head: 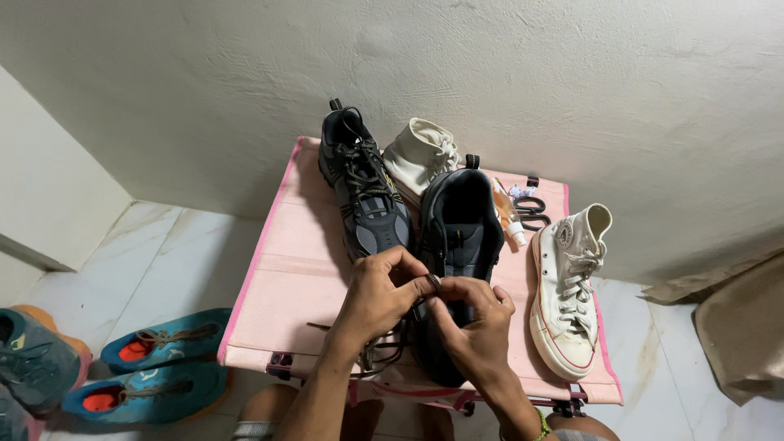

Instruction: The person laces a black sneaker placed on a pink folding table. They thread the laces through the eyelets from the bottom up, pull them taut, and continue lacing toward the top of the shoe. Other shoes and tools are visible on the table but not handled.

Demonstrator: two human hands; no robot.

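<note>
The left hand [377, 296] and right hand [478, 322] pinch the dark lace [434, 282] over the black shoe [459, 245]; a loose grip could let it slip free.

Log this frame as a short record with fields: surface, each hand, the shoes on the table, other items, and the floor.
surface: pink folding table against a white wall
left hand: pinching a dark shoelace
right hand: fingers on the same lace, over the unlaced black shoe
other shoes: laced black shoe; two white high-top sneakers
other items: scissors, small bottle
floor: blue shoes at left
</note>
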